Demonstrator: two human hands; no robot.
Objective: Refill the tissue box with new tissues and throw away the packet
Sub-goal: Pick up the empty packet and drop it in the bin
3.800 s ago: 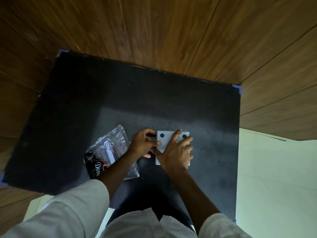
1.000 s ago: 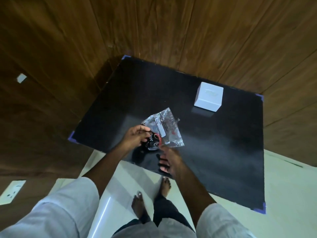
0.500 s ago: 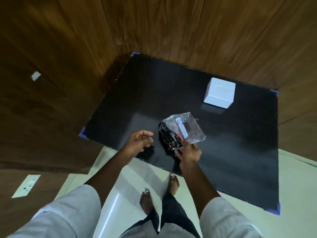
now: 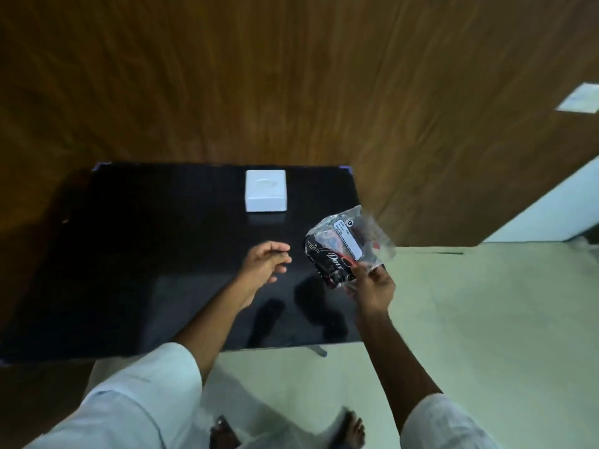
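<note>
A white tissue box (image 4: 265, 190) stands near the far edge of the black table (image 4: 136, 260). My right hand (image 4: 372, 290) pinches the lower edge of a crumpled clear-and-black plastic packet (image 4: 346, 249) and holds it up in the air over the table's right edge. My left hand (image 4: 265, 262) hovers above the table to the left of the packet, fingers loosely curled and apart, holding nothing. The packet looks flat, with a white label on its front.
Brown wood panelling (image 4: 291, 76) rises behind the table, with a white wall plate (image 4: 580, 98) at the far right. Pale floor (image 4: 486, 319) spreads to the right and in front of the table. My bare feet (image 4: 350, 429) show at the bottom.
The packet passed from my left hand to my right and was lifted off the table toward the right. My left hand let go and opened. My view swung to the right.
</note>
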